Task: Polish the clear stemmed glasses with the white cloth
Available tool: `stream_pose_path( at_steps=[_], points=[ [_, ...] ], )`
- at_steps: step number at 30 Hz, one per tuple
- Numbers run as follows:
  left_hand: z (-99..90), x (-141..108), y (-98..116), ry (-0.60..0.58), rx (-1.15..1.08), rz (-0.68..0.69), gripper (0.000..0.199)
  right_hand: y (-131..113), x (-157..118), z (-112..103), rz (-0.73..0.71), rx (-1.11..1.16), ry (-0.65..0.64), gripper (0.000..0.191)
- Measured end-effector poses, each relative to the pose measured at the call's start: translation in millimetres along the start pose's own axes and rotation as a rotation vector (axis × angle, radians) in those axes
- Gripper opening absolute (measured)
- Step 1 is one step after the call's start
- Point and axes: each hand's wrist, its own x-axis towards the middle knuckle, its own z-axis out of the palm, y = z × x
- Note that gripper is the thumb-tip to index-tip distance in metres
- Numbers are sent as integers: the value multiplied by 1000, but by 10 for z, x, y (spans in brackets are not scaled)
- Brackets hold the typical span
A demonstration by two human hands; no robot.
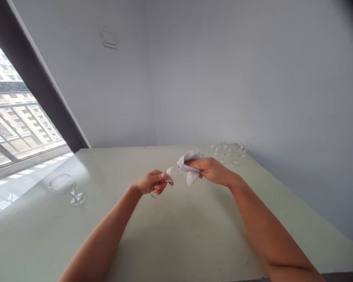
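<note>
Tilted over the middle of the table is a stemmed glass (pixel 173 172), its bowl pointing to the right. My left hand (pixel 153 181) is closed around its stem, and the round foot sticks out below the fingers. A white cloth (pixel 191 180) covers the rim end of the bowl. My right hand (pixel 208 168) grips that cloth, with the fingers pushed into its folds at the mouth of the glass. Part of the bowl is hidden by the cloth, and some right-hand fingertips are out of sight.
On the pale green table (pixel 170 243), another stemmed glass (pixel 63 186) stands at the left. Three stemmed glasses (pixel 228 149) stand together near the far right edge. Grey walls (pixel 223 78) rise behind; a window (pixel 14 113) is at the left.
</note>
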Motion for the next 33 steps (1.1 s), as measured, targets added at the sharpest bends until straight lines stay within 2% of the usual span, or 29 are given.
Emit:
stream_pose_path(
  at_steps=[4, 6, 8, 9, 12, 14, 15, 17, 19, 23, 25, 28, 31, 33],
  points=[
    [15, 59, -16, 253, -100, 57, 41, 121, 47, -103, 132, -347, 429, 39],
    [41, 75, 4, 308, -52, 52, 36, 117, 79, -98, 122, -547, 545, 33],
    [78, 92, 11, 317, 37, 32, 35, 50, 106, -29, 38, -697, 555, 30],
    [101, 102, 8, 315, 87, 18, 35, -1, 117, 31, -27, -741, 516, 29],
    [186, 127, -15, 327, 255, -23, 32, -157, 142, 269, -231, -719, 266, 31],
    [254, 132, -17, 369, 406, -65, 26, -217, 158, 408, -286, -604, 129, 31],
    [288, 129, -8, 388, 481, -84, 24, -227, 165, 450, -271, -534, 101, 30],
    [350, 112, 31, 383, 590, -105, 24, -207, 177, 463, -180, -368, 105, 32],
    [397, 85, 82, 330, 639, -78, 26, -146, 185, 396, -58, -137, 110, 34],
    [445, 58, 130, 258, 603, 46, 26, 43, 217, 250, 183, 535, 24, 35],
    [457, 79, 107, 258, 510, 93, 24, 130, 260, 266, 298, 839, 107, 31],
    [478, 149, 31, 331, 359, 188, 29, 180, 347, 385, 416, 1161, 401, 21],
    [531, 230, -69, 472, 249, 290, 32, 115, 410, 530, 433, 1389, 668, 13],
    [588, 273, -134, 555, 190, 305, 31, 34, 417, 622, 426, 1472, 781, 10]
  ],
)
